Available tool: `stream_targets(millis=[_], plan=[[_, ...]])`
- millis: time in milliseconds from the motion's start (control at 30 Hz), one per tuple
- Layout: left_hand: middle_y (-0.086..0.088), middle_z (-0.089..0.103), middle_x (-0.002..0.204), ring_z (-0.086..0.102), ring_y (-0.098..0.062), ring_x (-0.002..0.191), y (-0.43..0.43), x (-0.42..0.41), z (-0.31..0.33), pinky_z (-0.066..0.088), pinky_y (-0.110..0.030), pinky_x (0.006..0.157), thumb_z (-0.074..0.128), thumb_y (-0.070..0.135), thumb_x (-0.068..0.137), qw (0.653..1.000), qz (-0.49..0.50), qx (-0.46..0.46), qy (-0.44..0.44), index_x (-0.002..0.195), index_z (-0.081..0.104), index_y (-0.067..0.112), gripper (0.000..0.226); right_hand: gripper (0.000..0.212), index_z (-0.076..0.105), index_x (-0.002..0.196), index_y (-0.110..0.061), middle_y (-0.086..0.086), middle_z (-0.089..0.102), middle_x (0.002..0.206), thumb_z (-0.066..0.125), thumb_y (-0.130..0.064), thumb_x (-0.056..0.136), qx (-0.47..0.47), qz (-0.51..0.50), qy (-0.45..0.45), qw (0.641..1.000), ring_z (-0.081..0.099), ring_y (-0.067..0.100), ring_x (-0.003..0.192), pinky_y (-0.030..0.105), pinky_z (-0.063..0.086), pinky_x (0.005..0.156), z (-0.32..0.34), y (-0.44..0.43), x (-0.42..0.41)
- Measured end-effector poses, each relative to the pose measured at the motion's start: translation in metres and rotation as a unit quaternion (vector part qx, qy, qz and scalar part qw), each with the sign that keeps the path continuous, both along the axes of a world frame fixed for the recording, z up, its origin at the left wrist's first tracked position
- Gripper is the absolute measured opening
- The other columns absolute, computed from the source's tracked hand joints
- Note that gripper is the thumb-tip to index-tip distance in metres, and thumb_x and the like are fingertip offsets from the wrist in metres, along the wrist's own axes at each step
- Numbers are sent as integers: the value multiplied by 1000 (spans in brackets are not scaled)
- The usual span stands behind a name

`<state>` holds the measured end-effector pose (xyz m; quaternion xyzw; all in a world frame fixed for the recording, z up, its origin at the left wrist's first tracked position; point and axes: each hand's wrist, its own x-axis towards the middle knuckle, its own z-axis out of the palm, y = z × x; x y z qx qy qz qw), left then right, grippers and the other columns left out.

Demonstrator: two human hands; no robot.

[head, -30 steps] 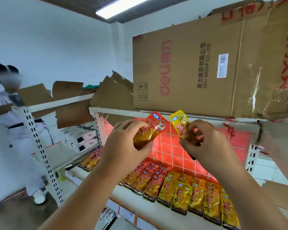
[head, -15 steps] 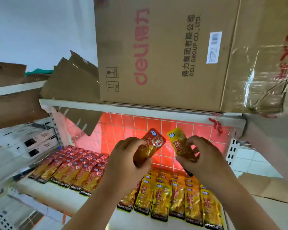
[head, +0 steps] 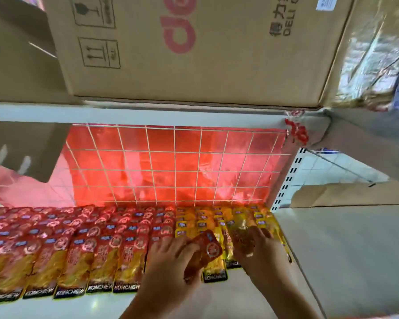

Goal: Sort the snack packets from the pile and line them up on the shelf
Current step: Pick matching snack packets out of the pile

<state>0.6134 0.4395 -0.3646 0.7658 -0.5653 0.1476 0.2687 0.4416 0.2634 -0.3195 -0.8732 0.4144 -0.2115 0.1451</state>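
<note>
Both my hands are low over the white shelf (head: 320,261). My left hand (head: 171,256) holds a red snack packet (head: 205,252) tilted just above the shelf, where the red rows meet the yellow ones. My right hand (head: 256,245) lies with fingers spread on a yellow snack packet (head: 240,229), pressing it down onto the yellow rows at the right end. Rows of red packets (head: 78,245) fill the left and middle of the shelf in overlapping lines. Yellow packets (head: 205,219) lie in rows to their right.
A red foil-backed wire grid (head: 171,164) closes the back of the shelf. The upper shelf's edge (head: 148,113) carries a large cardboard box (head: 194,47) close overhead. A slotted upright (head: 288,178) stands at the right, with flat cardboard (head: 346,194) beyond it.
Both hands came down from in front of the box to the shelf. The yellow packet went from held upright to lying on the yellow rows. My view tilted down and closer.
</note>
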Motion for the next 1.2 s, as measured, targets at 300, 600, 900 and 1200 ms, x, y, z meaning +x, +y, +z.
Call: stream_targets(millis=[300, 600, 900, 1200], plan=[[9, 65, 118, 61, -16, 104, 10, 3, -29, 48, -53, 91, 70, 53, 74, 999, -47, 1, 22, 113, 69, 31, 45, 41, 63, 108, -25, 0, 59, 96, 74, -51, 78, 71, -101, -12, 992, 60, 26, 87, 33, 51, 68, -31, 27, 17], [10, 64, 116, 57, -14, 103, 8, 4, -29, 46, -45, 88, 69, 56, 76, 998, -65, -8, 21, 113, 66, 32, 44, 26, 58, 92, -24, -5, 48, 89, 72, -42, 80, 44, -112, 6, 993, 55, 25, 80, 31, 43, 61, -43, 24, 24], [10, 64, 116, 57, -13, 105, 9, 4, -28, 46, -43, 89, 66, 56, 77, 998, -62, -8, 28, 112, 68, 31, 43, 39, 57, 100, -24, -1, 54, 98, 75, -50, 78, 36, -85, 26, 995, 56, 26, 87, 35, 51, 67, -46, 24, 23], [11, 64, 115, 59, -14, 103, 11, 2, -27, 47, -43, 91, 69, 54, 77, 997, -46, -20, 50, 113, 64, 32, 43, 38, 61, 106, -25, -3, 56, 100, 73, -52, 82, 43, -79, 15, 996, 56, 21, 86, 32, 49, 68, -31, 24, 21]])
